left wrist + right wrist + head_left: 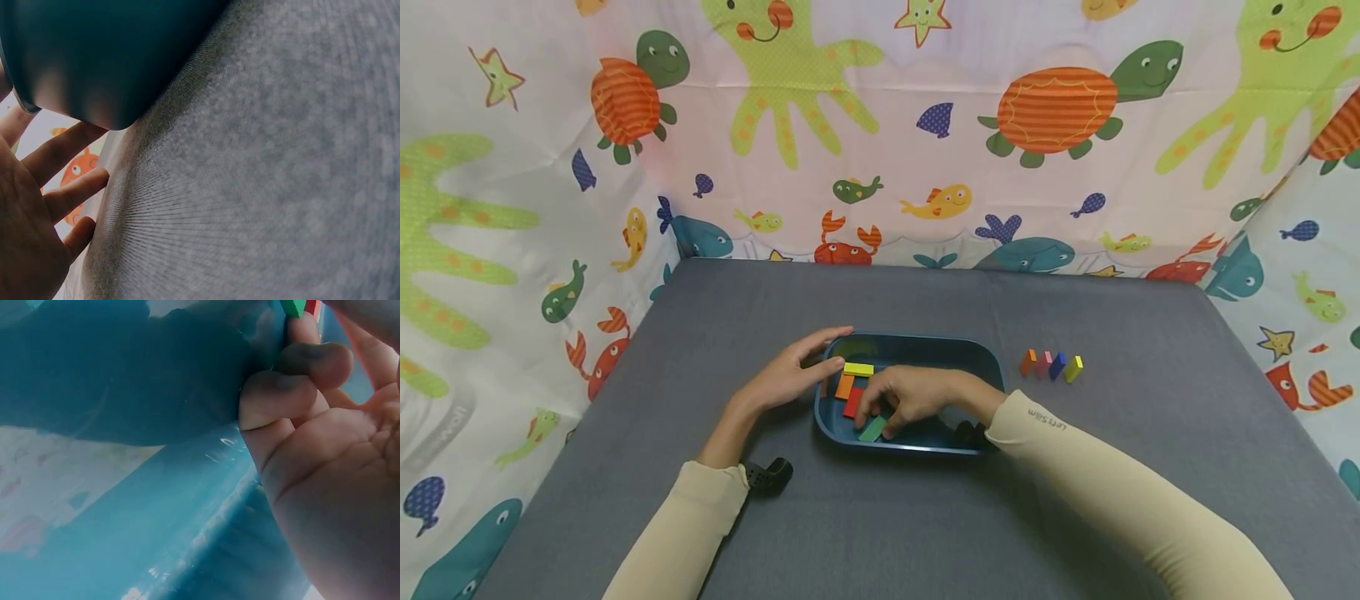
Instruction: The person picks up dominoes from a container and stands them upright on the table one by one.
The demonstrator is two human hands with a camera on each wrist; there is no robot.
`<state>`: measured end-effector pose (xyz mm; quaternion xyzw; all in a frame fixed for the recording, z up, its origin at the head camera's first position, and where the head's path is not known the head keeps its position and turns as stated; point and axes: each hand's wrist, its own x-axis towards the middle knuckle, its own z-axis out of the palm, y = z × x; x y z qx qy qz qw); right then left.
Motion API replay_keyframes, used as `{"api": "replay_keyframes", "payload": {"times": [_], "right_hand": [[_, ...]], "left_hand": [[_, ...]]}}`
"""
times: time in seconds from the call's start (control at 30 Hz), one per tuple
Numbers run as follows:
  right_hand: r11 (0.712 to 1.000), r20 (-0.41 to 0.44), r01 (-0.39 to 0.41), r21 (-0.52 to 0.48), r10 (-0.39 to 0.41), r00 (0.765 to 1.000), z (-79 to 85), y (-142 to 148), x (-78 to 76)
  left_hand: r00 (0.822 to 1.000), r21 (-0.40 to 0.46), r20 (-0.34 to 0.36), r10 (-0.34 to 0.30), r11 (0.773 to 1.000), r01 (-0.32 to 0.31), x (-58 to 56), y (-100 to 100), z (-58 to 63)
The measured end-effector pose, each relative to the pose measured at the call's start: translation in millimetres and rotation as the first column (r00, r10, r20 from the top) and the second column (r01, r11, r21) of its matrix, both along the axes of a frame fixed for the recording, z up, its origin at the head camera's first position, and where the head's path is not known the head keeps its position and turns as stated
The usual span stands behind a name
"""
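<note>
Right hand (910, 400): inside the blue tray (917, 348), fingers curled on the green block (872, 429).
Left hand (790, 377): relaxed, fingers straight, resting against the tray's left wall.
In the tray: yellow block (858, 369), orange block (845, 387), red block (853, 402), just beside the green one.
Outside: four upright blocks (1051, 365) on the grey table (1150, 433), right of the tray.
In the way: the right hand covers much of the tray floor.

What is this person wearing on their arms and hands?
Both arms wear snug beige sleeves ending at the wrists; the right sleeve carries small grey lettering near its cuff. A black device sits at each wrist. The left hand and right hand are bare.
</note>
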<state>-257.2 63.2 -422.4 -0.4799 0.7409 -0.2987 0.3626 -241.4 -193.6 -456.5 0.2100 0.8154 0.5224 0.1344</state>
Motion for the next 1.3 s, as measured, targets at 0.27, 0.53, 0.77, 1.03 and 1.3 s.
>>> {"api": "replay_keyframes", "payload": {"times": [0.27, 0.53, 0.77, 1.03, 1.3], "right_hand": [[0.999, -0.082, -0.018, 0.037, 0.022, 0.996, -1.6, -2.2, 3.7], [0.999, -0.098, -0.014, 0.040, 0.018, 0.995, 0.0, -1.1, 4.2], [0.998, -0.118, -0.004, 0.059, 0.011, 0.993, 2.9, -0.5, 4.1], [0.997, -0.153, 0.041, 0.071, -0.029, 0.988, 3.4, 1.4, 0.1], [0.995, -0.202, 0.050, 0.081, -0.032, 0.979, 2.5, 0.5, -0.3]], "left_hand": [[1.000, -0.004, -0.004, -0.007, 1.000, 0.007, -1.0, 0.3, -0.4], [1.000, -0.011, -0.001, 0.009, 1.000, -0.009, -0.4, 0.9, -0.8], [1.000, -0.020, -0.006, 0.021, 1.000, -0.021, -0.3, 1.3, -0.2], [1.000, 0.002, 0.001, -0.005, 1.000, 0.005, 0.6, 0.2, 0.4], [1.000, -0.006, -0.010, -0.013, 1.000, 0.012, 0.2, -0.5, 1.3]]}}
